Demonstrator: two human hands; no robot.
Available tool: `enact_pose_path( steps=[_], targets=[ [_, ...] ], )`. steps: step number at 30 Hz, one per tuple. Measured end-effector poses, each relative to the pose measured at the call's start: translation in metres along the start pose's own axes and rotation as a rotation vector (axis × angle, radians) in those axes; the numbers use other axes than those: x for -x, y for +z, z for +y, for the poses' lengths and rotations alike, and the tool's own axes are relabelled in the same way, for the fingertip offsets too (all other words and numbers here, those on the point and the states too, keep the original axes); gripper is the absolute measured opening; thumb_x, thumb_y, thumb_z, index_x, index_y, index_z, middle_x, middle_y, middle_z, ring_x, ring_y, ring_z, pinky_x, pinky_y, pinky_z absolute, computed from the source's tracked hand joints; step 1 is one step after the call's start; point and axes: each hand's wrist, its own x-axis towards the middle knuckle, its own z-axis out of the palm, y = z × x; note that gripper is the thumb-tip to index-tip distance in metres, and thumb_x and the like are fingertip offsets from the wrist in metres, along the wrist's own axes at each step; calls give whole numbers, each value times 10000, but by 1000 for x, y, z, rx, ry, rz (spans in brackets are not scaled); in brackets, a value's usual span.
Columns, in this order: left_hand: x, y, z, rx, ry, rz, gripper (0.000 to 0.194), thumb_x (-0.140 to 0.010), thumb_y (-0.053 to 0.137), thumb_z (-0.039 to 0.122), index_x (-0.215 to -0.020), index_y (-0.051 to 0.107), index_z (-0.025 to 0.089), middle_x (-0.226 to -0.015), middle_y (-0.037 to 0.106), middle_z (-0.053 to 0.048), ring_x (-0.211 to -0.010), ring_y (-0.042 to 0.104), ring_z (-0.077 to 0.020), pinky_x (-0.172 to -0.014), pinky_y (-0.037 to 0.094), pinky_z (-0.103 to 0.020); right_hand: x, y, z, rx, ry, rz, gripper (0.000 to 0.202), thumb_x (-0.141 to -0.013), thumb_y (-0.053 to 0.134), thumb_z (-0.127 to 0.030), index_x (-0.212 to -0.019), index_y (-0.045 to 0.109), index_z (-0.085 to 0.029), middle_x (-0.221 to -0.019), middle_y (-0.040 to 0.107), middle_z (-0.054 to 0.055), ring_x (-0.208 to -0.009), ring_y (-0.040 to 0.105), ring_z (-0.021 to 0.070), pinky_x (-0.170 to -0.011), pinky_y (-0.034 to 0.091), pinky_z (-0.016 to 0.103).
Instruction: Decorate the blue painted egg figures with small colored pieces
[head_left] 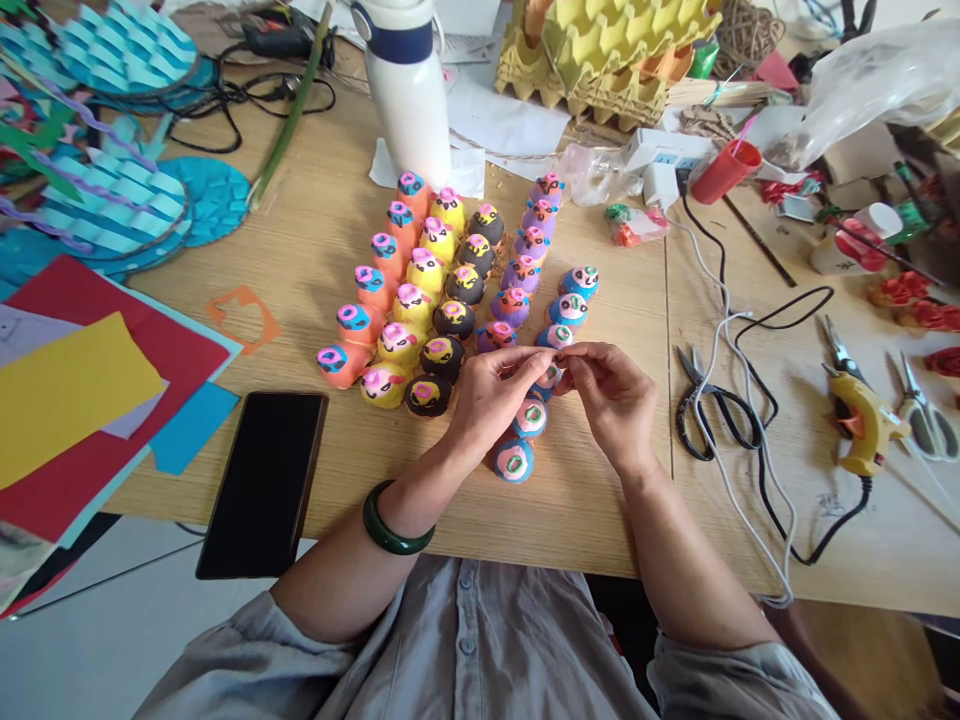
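Note:
My left hand (491, 395) and my right hand (611, 395) meet fingertip to fingertip above the row of blue egg-carton cups. Both are closed in a pinch, and whatever lies between the fingers is too small to make out. Under them runs the row of blue cups with pink and green clay faces (530, 417), partly hidden by my fingers. Left of that stand rows of purple cups (521, 273), black cups (454, 318), yellow cups (411, 305) and orange cups (371, 283), all decorated with small clay pieces.
A black phone (262, 485) lies at the near left, beside coloured paper sheets (82, 390). Black scissors (716, 405), cables and a yellow glue gun (862, 420) are on the right. At the back stand a white bottle (409, 100) and yellow egg trays (600, 60).

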Motion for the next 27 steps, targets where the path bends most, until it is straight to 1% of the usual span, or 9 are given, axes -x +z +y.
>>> enact_pose_path(
  steps=[5, 8, 10, 13, 16, 20, 23, 27],
  targets=[
    [0, -1, -2, -26, 21, -4, 267, -885, 730, 449, -947, 839, 213, -777, 791, -31, -728, 708, -152, -649, 529, -240, 0, 1, 1, 1, -24, 1, 150, -905, 734, -359, -968, 726, -224, -867, 751, 10, -643, 687, 113, -611, 600, 284],
    [1, -1, -1, -113, 83, -6, 274, -906, 710, 439, -976, 840, 207, -853, 809, -42, -779, 717, -167, -700, 539, -254, -1, 1, 0, 36, -42, -5, 101, -899, 732, -287, -978, 735, -226, -848, 738, -3, -648, 691, 108, -607, 594, 269],
    [2, -1, 2, -178, 132, -1, 250, -915, 699, 396, -976, 840, 199, -886, 815, -47, -802, 720, -173, -725, 538, -258, 0, 1, -2, 73, -54, -3, 81, -897, 726, -247, -974, 740, -228, -828, 726, -12, -643, 690, 104, -604, 592, 262],
    [3, 0, 6, -248, 197, 10, 215, -924, 679, 326, -951, 840, 187, -858, 806, -44, -779, 704, -164, -709, 524, -251, 0, 1, -4, 114, -73, -4, 68, -901, 712, -227, -962, 743, -228, -835, 723, -10, -648, 692, 105, -608, 601, 265],
    [5, 1, 8, -280, 234, 11, 212, -931, 663, 305, -917, 837, 185, -830, 795, -36, -746, 680, -149, -679, 507, -239, 0, 1, -3, 120, -85, -5, 65, -905, 705, -234, -963, 732, -220, -852, 726, -5, -654, 697, 106, -610, 612, 268],
    [5, 1, 8, -252, 222, 10, 214, -930, 667, 305, -955, 838, 180, -814, 792, -28, -717, 672, -139, -660, 510, -229, 1, 1, 0, 152, -155, 3, 63, -911, 690, -225, -968, 713, -210, -863, 715, -4, -655, 697, 102, -600, 620, 263],
    [5, 1, 8, -183, 168, -11, 229, -929, 674, 322, -980, 840, 173, -813, 798, -31, -727, 694, -140, -673, 530, -225, 2, 2, 1, 204, -197, 9, 62, -925, 674, -214, -975, 709, -217, -891, 714, 3, -682, 697, 102, -608, 625, 262],
    [4, 1, 8, -128, 112, -20, 233, -923, 681, 336, -982, 840, 177, -810, 805, -34, -753, 718, -151, -676, 547, -227, 3, 2, 0, 249, -217, 10, 63, -937, 662, -217, -981, 706, -226, -911, 719, 7, -707, 703, 109, -629, 635, 271]
  ],
)
